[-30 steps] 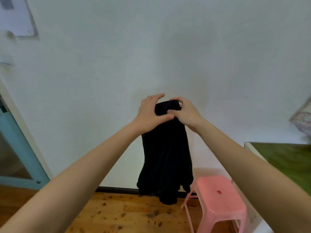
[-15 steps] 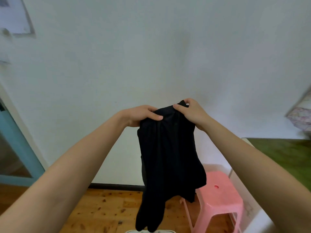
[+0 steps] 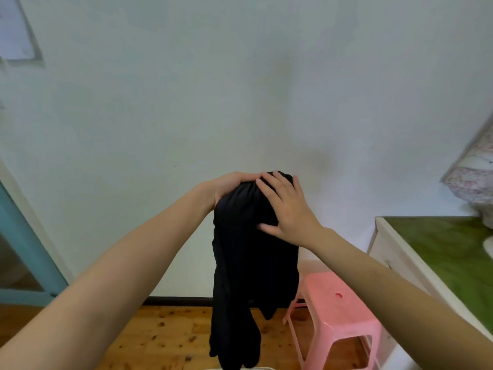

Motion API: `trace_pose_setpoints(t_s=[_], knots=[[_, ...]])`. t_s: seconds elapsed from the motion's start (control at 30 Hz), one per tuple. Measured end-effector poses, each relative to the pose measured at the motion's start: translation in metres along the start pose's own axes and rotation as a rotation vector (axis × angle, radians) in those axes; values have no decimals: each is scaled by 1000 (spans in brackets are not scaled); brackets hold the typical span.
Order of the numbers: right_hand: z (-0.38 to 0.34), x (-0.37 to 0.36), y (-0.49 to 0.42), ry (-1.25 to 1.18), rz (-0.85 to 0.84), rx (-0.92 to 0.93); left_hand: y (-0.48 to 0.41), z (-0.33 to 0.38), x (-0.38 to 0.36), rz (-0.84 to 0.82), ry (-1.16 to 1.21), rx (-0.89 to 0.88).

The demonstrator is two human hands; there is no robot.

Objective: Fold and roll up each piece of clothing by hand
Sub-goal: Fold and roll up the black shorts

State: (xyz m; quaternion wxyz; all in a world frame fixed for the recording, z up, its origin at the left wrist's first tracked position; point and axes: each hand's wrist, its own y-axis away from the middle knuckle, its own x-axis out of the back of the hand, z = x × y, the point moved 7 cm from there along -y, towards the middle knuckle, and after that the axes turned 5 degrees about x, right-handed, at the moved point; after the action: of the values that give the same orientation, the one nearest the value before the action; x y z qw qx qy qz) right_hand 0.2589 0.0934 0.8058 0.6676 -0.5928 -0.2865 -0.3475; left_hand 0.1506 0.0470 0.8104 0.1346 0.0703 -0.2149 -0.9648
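A black garment (image 3: 248, 265) hangs in the air in front of me, its lower end dangling near the bottom of the frame. My left hand (image 3: 229, 185) grips its top edge from the left, partly hidden behind the cloth. My right hand (image 3: 285, 206) lies flat on the upper front of the garment, fingers spread, thumb curled under a fold. Both arms are stretched forward.
A pink plastic stool (image 3: 338, 313) stands on the wooden floor (image 3: 160, 335) to the lower right. A white cabinet with a green top (image 3: 442, 252) is at the right edge, a patterned cloth (image 3: 474, 177) above it. A blue door frame (image 3: 24, 244) is on the left, a white wall behind.
My hands held the garment bunched, then spread its top apart. Now my left hand holds the top alone and my right hand has come onto the front of the cloth.
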Motion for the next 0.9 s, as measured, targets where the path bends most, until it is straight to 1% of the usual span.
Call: trace_pose_setpoints(t_s=[0.07, 0.13, 0.2, 0.27, 0.3, 0.37, 0.4, 0.43, 0.47, 0.53, 0.57, 0.63, 0.67, 0.7, 0.77, 0.8, 0.83, 0.9], knots=[[2, 6, -3, 29, 40, 72, 1, -2, -2, 2, -49, 2], [0, 13, -8, 4, 105, 150, 0, -3, 0, 4, -77, 7], [-5, 18, -13, -12, 120, 206, 1, -5, 1, -8, -90, 27], [-12, 22, -20, 21, 104, 217, 2, -7, 3, -8, -128, 73], [-15, 22, -24, 48, 70, 211, 4, -9, 6, 1, -179, 110], [-18, 19, -31, 79, -91, 157, 10, -12, 13, 57, -376, 211], [-18, 16, -33, 52, -180, 108, 15, -11, 18, 120, -499, 253], [-15, 14, -35, -10, -256, 47, 20, -7, 22, 210, -612, 253], [-13, 12, -36, -96, -309, -22, 23, -2, 25, 308, -699, 205], [-5, 7, -38, -261, -374, -153, 27, 9, 21, 449, -807, 34], [1, 5, -40, -315, -398, -210, 29, 12, 18, 510, -853, -63], [14, -2, -39, -405, -459, -328, 36, 16, 16, 708, -995, -271], [21, -7, -38, -451, -482, -387, 44, 17, 11, 812, -1103, -388], [27, -10, -36, -502, -498, -438, 51, 13, 1, 878, -1222, -510], [34, -15, -33, -625, -525, -506, 59, -4, -27, 927, -1472, -738], [35, -15, -32, -695, -537, -521, 57, -17, -36, 926, -1592, -806], [34, -14, -31, -764, -558, -522, 53, -28, -41, 906, -1690, -819], [28, -11, -27, -904, -641, -511, 45, -39, -33, 865, -1766, -795]])
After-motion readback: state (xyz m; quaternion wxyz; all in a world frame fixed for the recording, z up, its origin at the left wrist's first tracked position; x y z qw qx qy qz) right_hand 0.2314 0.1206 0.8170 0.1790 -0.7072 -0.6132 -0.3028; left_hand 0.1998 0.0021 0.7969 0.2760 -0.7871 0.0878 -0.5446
